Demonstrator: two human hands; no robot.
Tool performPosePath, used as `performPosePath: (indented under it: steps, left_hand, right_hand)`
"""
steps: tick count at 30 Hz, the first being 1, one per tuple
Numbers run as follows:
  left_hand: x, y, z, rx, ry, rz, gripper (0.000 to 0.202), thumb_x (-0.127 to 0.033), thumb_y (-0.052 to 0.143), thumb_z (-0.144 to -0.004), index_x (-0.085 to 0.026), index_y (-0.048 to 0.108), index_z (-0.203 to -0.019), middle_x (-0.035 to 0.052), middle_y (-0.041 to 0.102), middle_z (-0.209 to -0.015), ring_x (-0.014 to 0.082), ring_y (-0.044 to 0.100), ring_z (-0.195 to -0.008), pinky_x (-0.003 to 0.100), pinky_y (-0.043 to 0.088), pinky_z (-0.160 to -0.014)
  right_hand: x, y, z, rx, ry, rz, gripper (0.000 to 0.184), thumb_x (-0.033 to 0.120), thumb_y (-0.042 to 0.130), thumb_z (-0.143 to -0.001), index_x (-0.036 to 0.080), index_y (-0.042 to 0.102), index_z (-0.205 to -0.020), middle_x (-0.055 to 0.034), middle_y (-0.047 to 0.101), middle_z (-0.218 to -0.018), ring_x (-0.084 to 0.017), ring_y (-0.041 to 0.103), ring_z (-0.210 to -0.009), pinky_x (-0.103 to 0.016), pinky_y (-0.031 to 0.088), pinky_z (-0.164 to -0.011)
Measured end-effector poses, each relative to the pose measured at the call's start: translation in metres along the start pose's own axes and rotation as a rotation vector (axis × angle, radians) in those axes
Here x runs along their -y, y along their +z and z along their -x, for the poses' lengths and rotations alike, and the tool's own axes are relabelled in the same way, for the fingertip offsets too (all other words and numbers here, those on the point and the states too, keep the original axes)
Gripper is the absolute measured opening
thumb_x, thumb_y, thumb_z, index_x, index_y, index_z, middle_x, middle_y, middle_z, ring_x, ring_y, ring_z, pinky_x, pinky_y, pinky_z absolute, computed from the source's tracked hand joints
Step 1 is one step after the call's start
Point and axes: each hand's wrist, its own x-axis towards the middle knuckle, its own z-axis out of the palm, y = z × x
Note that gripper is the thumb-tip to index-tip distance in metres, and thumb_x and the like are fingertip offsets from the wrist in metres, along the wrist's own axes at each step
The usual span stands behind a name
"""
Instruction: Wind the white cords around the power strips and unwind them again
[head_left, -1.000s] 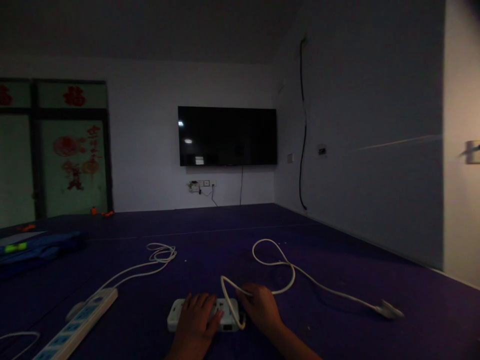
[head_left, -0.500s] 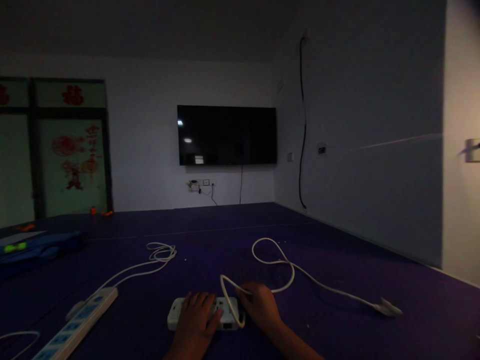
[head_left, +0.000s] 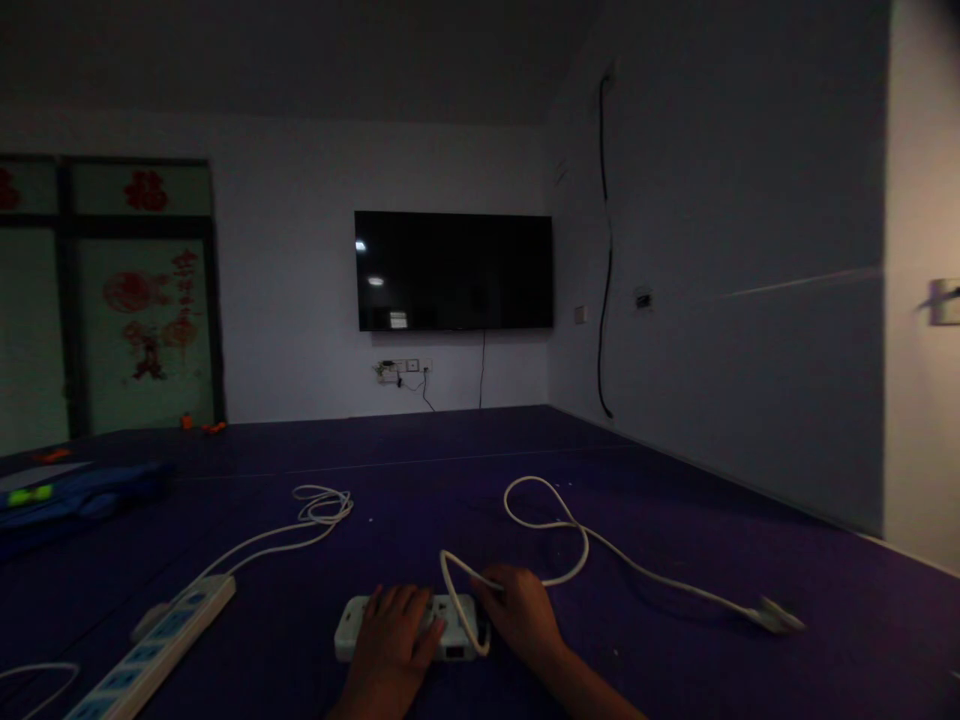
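Observation:
A short white power strip [head_left: 351, 630] lies in front of me on the purple surface. My left hand [head_left: 394, 635] is laid across its top, fingers curling over the far edge and thumb to the right, holding it. My right hand [head_left: 519, 610] is just right of the strip, closed on the white power cord [head_left: 551, 485]. From the strip's right end the cord arches up, passes through my right fingers and loops out over the surface. Its plug [head_left: 776, 614] rests far to the right. My right fingertips are partly hidden.
A longer white power strip [head_left: 172, 635] with blue sockets lies at the left, its cord [head_left: 322, 505] coiled beyond it. Blue cloth [head_left: 105, 492] with a yellow-green item [head_left: 30, 495] is at far left. A television [head_left: 454, 270] hangs on the back wall.

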Motion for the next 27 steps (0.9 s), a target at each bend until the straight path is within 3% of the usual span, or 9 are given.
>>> performPosePath:
  steps: [15,27]
  left_hand:
    - [-0.002,-0.001,0.001,-0.018,-0.001,-0.005,0.036,-0.04,0.037,-0.088,-0.024,0.058,-0.113,0.0055,0.062,-0.117,0.0216,0.051,-0.113,0.045,0.028,-0.104]
    - [0.004,0.015,-0.001,-0.083,-0.005,-0.001,0.039,-0.047,0.035,-0.088,-0.025,0.061,-0.106,0.0048,0.065,-0.11,0.0224,0.052,-0.109,0.051,0.023,-0.105]
  right_hand:
    - [0.0,0.001,0.0,-0.002,-0.002,-0.015,0.032,0.034,0.044,-0.087,0.018,0.062,-0.067,-0.0035,0.067,-0.069,-0.013,0.06,-0.063,-0.022,0.029,-0.055]
    - [0.0,0.001,0.0,-0.026,0.0,-0.002,0.033,0.035,0.043,-0.087,0.019,0.063,-0.066,-0.0026,0.066,-0.067,-0.013,0.059,-0.062,-0.023,0.03,-0.055]
